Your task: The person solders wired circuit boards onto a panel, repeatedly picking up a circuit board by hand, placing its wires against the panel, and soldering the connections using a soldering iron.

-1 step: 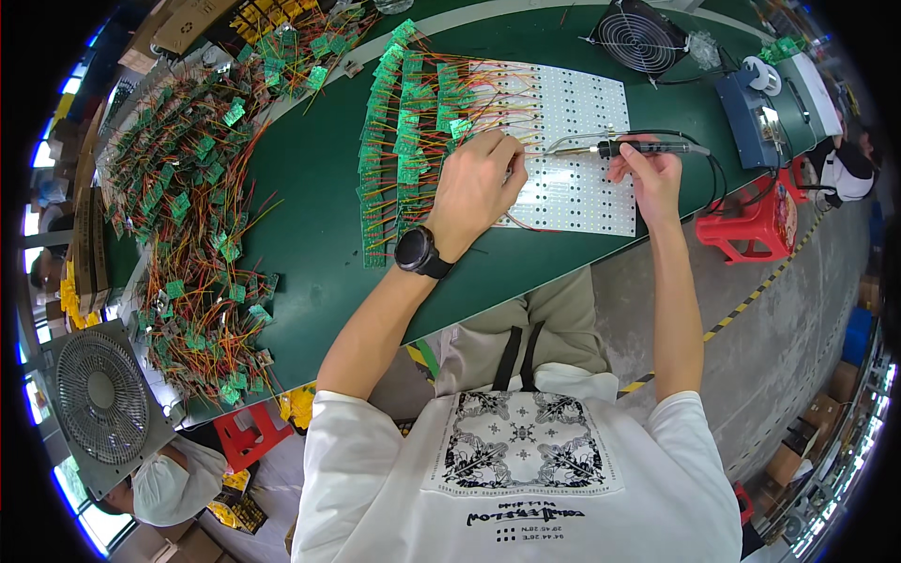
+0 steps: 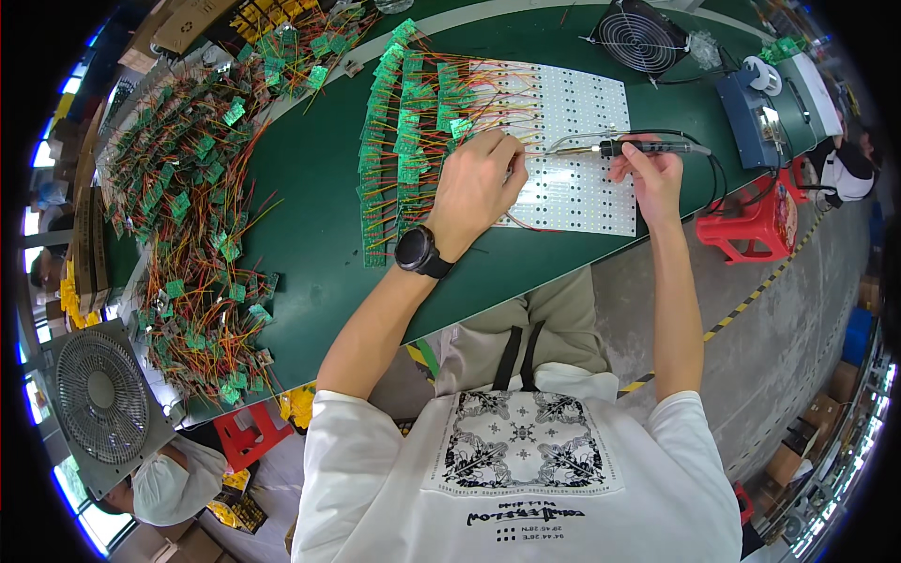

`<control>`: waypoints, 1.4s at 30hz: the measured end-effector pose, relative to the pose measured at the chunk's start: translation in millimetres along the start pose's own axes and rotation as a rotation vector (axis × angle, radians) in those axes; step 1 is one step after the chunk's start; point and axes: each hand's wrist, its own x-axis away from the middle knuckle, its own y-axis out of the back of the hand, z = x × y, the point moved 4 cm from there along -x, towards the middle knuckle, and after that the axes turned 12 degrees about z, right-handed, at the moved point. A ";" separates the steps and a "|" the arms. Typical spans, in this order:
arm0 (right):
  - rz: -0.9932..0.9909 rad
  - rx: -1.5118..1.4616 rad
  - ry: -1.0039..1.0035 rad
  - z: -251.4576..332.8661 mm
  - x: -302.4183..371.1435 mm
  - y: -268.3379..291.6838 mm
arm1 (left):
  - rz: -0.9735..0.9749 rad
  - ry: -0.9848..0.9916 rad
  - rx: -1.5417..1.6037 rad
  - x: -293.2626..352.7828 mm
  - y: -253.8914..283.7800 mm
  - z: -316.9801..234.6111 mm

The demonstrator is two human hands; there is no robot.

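My right hand point(image 2: 655, 180) grips a soldering iron point(image 2: 676, 147) with a black handle, its metal tip pointing left toward my other hand. Above the white panel point(image 2: 587, 202), which is dotted with rows of dark and pale spots, my left hand point(image 2: 477, 180) is closed in a pinch. Whatever lies between its fingertips is hidden. Several strips of small green circuit boards point(image 2: 411, 122) lie left of the panel. Thin red and yellow wires point(image 2: 507, 103) run from them onto the panel's left part. A dark watch sits on my left wrist.
A large heap of wired green boards point(image 2: 178, 188) covers the table's left side. A black fan point(image 2: 640, 39) stands at the back right, near a blue soldering station point(image 2: 751, 117). Red stools point(image 2: 751, 225) stand right of the table; a grey fan point(image 2: 100, 389) is at lower left.
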 end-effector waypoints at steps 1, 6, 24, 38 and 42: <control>-0.006 -0.024 0.010 0.2 0.0 0.2 | 0.001 0.003 0.000 0.0 0.0 0.4; -0.017 -0.048 0.029 -3.2 -0.8 2.4 | 0.024 0.006 -0.024 -0.9 1.0 0.4; 0.049 -0.182 -0.092 -3.5 -5.5 8.3 | 0.625 -0.303 -0.160 14.1 16.4 -40.5; -0.012 -0.155 -0.008 -3.2 -1.5 5.5 | 0.492 -0.184 -0.215 19.7 1.7 -50.0; -0.013 -0.147 -0.014 -2.4 -0.7 4.7 | 0.447 -0.162 -0.207 18.9 1.4 -53.2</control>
